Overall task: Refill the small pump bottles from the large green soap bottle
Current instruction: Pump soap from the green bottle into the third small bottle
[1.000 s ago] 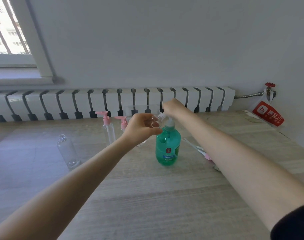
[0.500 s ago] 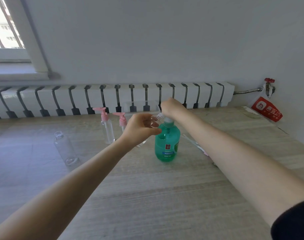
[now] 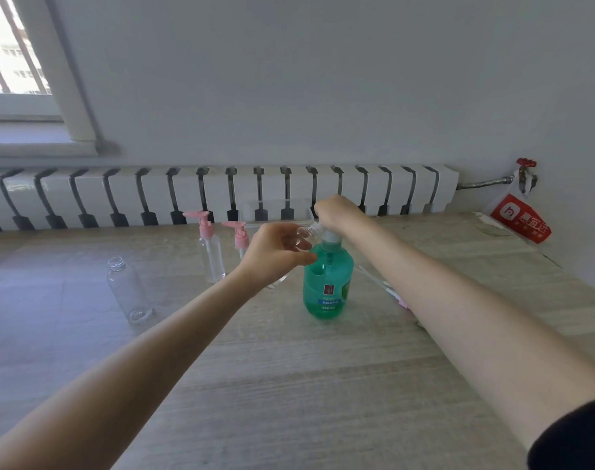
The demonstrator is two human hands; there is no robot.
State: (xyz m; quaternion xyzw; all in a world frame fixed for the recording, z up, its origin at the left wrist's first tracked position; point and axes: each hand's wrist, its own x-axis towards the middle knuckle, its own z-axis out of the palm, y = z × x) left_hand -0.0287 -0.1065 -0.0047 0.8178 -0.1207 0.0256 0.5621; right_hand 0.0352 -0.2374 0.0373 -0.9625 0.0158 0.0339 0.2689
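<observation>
One large green soap bottle [image 3: 328, 283] stands on the bench [image 3: 323, 385]. Its label shows a red square and a blue band, with print too small to read. There are four small clear bottles. A first pink-pump bottle [image 3: 212, 256] and a second pink-pump bottle [image 3: 240, 239] stand left of the green one, and a capless bottle [image 3: 128, 290] stands farther left. The left hand [image 3: 275, 256] grips the tilted bottle [image 3: 310, 229], its neck at the green bottle's pump. The right hand [image 3: 336, 212] curls its fingers over that pump's top. Far right hangs a red bag [image 3: 519, 218] whose white characters are unreadable.

Head-height view, forward and down, close.

pump head of green soap bottle [image 3: 328, 286] hidden under right hand [image 3: 336, 212] | held clear bottle [image 3: 311, 228] mostly behind left hand [image 3: 275, 252] | label text illegible
</observation>
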